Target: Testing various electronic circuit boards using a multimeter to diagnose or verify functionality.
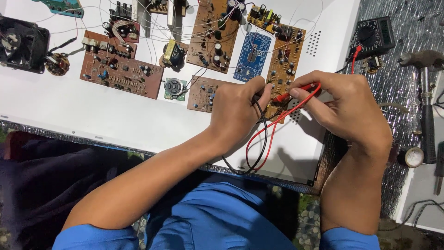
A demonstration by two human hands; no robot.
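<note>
Left of centre, the left hand point(238, 109) pinches a black probe point(255, 98) whose direction is hidden. Beside it, the right hand point(344, 106) clamps a red probe point(296, 92), long axis nearly level, tip pointing left onto the long brown circuit board point(284, 58).

Left hand point(238, 109) is pinching a black probe point(255, 98), right hand point(344, 106) is gripping a red probe point(296, 92) — both tips are pointing at a long brown circuit board point(283, 60). Red and black leads point(259, 148) are looping down over the white panel point(92, 111). A blue board point(252, 55) is sitting just left of the brown one. Multimeter point(373, 34) is lying top right, w/ a hammer point(425, 92) and tape roll point(413, 156) at the right edge — well apart from the hands.
</note>
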